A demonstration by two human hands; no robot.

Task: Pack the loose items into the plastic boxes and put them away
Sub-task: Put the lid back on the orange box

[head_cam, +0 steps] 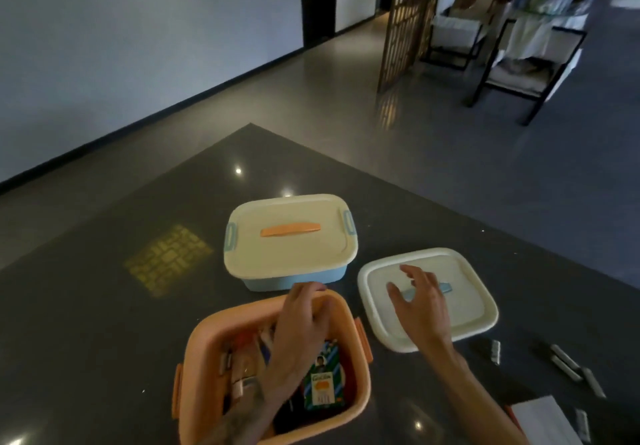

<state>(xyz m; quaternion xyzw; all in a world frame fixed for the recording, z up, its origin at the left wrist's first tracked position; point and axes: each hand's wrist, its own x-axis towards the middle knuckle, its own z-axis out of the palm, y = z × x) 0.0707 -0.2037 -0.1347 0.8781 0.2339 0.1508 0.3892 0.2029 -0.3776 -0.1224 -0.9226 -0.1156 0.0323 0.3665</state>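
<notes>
Hovering a spread right hand [420, 302] over the loose lid [467, 306] beside the stuffed orange box [207, 326], left hand [298, 333] dipped inside (can't tell if it's gripping), the person might jam the lid on poking-up items [323, 382].

Packet: I am looking at a green packet [323, 380] lying inside the orange box [207, 337].
Lettering: I am seeing a white band with green letters across the packet's middle, too blurred for me to read a word.
Lower print: small marks under an orange patch, unreadable.
Elsewhere: I am reading nothing.
</notes>
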